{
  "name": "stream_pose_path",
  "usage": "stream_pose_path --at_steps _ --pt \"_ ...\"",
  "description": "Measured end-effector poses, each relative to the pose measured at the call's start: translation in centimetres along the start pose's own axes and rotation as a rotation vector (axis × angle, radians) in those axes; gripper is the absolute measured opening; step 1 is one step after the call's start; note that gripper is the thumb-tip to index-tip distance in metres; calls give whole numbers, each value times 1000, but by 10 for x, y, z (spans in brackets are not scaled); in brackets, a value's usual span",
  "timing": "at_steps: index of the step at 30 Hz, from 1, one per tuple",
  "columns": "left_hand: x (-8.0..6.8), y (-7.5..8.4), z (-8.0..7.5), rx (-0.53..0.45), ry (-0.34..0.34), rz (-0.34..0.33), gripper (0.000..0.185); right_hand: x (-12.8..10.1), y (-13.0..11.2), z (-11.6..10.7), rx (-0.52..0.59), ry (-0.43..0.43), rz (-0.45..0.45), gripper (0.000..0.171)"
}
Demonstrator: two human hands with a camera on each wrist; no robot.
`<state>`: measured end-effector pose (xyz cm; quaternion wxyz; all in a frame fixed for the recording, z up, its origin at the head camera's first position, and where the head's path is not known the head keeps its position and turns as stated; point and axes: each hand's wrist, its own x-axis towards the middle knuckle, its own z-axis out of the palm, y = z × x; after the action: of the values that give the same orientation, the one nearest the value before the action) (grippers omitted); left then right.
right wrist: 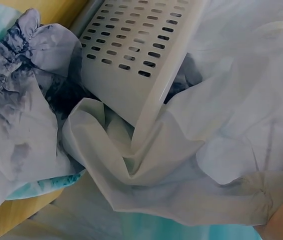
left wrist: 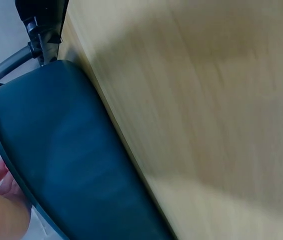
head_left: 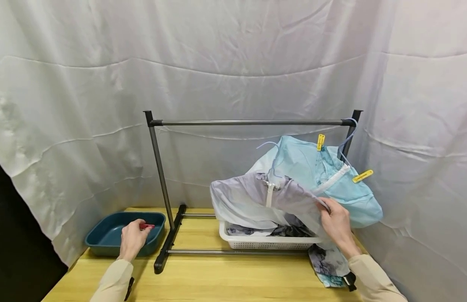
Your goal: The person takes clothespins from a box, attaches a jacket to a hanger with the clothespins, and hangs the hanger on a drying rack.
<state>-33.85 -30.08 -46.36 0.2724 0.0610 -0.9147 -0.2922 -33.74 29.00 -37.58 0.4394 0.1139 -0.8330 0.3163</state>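
Head view, lower left of the frame: the left hand (head_left: 132, 239) pinches a red clothespin (head_left: 147, 226) over the rim of the teal tray (head_left: 105, 235), which stands on the wooden table (head_left: 225, 277). Right of it stands the metal rack (head_left: 248, 123). In the lower middle, a white basket (head_left: 267, 242) holds dark clothes. At the lower right, the right hand (head_left: 337, 224) grips the edge of the pale grey garment (head_left: 248, 201), which drapes over the basket. Behind it, a light blue garment (head_left: 312, 167) carries two yellow clips (head_left: 321, 141).

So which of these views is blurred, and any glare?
Left wrist view: motion-smeared, the wood table grain streaked, the teal tray soft. Head view: sharp, evenly lit, no glare. Right wrist view: close and slightly soft, the white basket still readable.
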Motion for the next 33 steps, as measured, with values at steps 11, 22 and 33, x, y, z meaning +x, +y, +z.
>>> stream_pose_path --at_steps 11,22,33 --pt "-3 5 3 -50 -2 -12 33 -2 3 -1 9 9 6 13" --pt "-3 11 1 -99 17 -102 38 0 2 -2 1 1 0 14" --pt "-9 20 2 -148 104 -111 32 -3 0 -3 -3 -10 16 15"
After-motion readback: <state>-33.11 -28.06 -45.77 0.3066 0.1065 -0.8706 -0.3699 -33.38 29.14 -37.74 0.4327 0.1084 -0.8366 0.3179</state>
